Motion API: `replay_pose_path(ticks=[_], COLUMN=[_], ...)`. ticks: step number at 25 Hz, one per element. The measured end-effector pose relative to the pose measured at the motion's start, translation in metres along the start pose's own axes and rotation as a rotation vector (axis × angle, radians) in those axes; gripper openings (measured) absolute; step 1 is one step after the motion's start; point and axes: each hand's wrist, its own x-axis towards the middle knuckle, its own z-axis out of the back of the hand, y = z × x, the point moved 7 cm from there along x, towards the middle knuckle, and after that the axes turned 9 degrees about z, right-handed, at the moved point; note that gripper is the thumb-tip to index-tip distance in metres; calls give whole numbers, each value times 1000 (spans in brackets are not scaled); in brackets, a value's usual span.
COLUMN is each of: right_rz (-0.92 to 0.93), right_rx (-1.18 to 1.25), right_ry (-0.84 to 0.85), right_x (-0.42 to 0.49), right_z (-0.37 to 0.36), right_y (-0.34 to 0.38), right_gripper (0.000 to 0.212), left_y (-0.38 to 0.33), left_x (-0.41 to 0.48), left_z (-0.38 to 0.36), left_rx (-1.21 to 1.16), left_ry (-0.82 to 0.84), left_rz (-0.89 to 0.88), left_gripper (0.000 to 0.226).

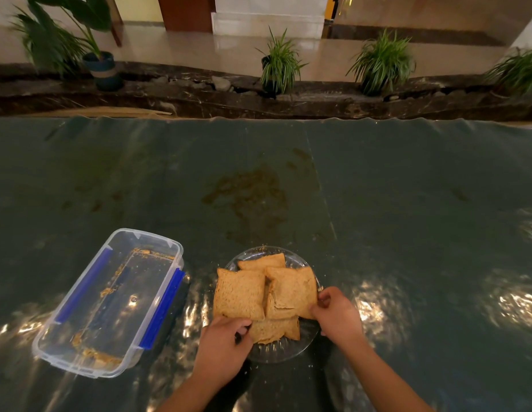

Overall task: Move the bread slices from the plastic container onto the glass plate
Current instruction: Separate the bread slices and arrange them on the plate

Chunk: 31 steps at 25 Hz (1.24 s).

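Several brown bread slices (239,294) lie overlapping on the glass plate (276,352) near the table's front edge. My left hand (221,346) pinches the near corner of the left slice, beside the lowest slice (276,330). My right hand (336,318) grips the near right corner of the right slice (291,289). The clear plastic container (110,301) with blue side clips stands to the left of the plate; it holds only crumbs.
The table (377,203) is covered with a dark green glossy sheet, stained with crumbs beyond the plate. Past its far edge runs a dark stone ledge with potted plants (278,65).
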Motion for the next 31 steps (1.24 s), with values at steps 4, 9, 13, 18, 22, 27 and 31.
replay_pose_path(ticks=[4,9,13,18,22,27,31], right_rz=[46,547,587,658,674,829,957], right_rx=[-84,-369,-480,-514,-458,-608,-845], right_ry=[-28,-14,157,128,80,333,464], right_x=[4,18,29,28,25,4,6], right_z=[12,-12,-42,-38,-36,-80,-98], right_y=[5,76,87,76,86,121,133], right_gripper=[16,39,45,38,43,105,119], left_y=[-1,0,0,8,8,6,-1], left_x=[-1,-2,-3,-6,-9,-27,-44], left_z=[-1,-4,-5,-14,-18,-29,-28], left_rx=[3,23,23,84,165,295,341], left_ry=[7,-25,-34,-20,-12,-16,-103], left_rz=[-9,-25,-6,94,106,81,-87], left_gripper=[19,8,10,25,40,62,73])
